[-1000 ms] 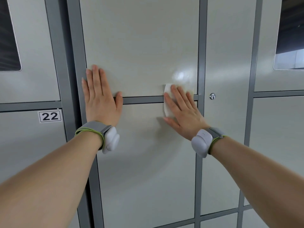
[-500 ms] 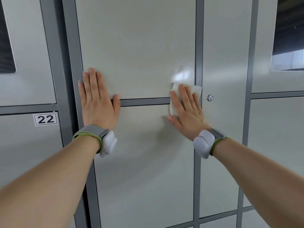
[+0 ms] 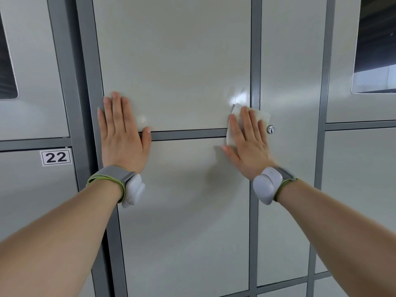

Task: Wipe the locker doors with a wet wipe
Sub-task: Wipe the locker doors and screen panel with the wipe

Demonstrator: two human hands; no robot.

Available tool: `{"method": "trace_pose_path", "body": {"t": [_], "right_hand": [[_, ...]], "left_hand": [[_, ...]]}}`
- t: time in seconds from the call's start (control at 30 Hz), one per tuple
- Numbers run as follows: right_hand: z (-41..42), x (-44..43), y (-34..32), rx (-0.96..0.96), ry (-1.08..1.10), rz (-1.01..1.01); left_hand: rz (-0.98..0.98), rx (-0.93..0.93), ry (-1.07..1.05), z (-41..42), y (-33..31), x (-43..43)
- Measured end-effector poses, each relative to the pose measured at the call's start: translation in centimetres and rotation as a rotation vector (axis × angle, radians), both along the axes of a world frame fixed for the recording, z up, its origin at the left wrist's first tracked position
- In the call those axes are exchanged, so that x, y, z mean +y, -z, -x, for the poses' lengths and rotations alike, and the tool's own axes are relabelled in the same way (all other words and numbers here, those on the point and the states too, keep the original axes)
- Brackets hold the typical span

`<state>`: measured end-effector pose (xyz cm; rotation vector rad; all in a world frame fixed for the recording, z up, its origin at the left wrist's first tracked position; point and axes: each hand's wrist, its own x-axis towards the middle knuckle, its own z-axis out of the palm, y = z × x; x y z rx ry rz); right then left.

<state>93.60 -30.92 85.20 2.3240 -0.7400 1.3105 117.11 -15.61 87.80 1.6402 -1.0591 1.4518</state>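
Observation:
Pale grey locker doors fill the view. My right hand [image 3: 248, 144] presses a white wet wipe [image 3: 262, 115] flat against the lower right corner of the upper middle door [image 3: 175, 61], across the dark grey frame strip and onto the neighbouring door's edge. Most of the wipe is hidden under my fingers. My left hand [image 3: 121, 136] lies flat and empty, fingers together, on the same door's lower left corner, overlapping the lower middle door [image 3: 184, 211].
A small round keyhole lock [image 3: 270, 129] sits just right of the wipe. A label reading 22 [image 3: 55, 157] marks the lower left locker. Dark window panels [image 3: 377, 46] are set in the outer upper doors. Grey frame bars separate the doors.
My right hand has slid the wipe to the right, from the middle door's corner across the vertical frame bar towards the keyhole. My left hand has stayed flat in place.

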Motion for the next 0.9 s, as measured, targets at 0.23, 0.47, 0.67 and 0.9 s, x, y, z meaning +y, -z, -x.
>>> {"method": "trace_pose_path", "body": {"t": [0.23,0.47,0.67,0.9], "right_hand": [[-0.5,0.1,-2.4,-0.088,-0.012,-0.061],[0.5,0.4,4.2,0.029,-0.036,-0.065],[1.0,0.6,0.2,0.004,-0.020,-0.118],[0.0,2.6,5.4,0.139,-0.018,-0.141]], "left_hand": [[-0.014,-0.003,-0.001,0.0,0.2,0.3],[-0.062,0.058,0.009,0.4,0.0,0.7],[-0.133,0.053,0.024,0.2,0.2,1.8],[-0.255,0.026,0.014,-0.3,2.0,3.5]]}}
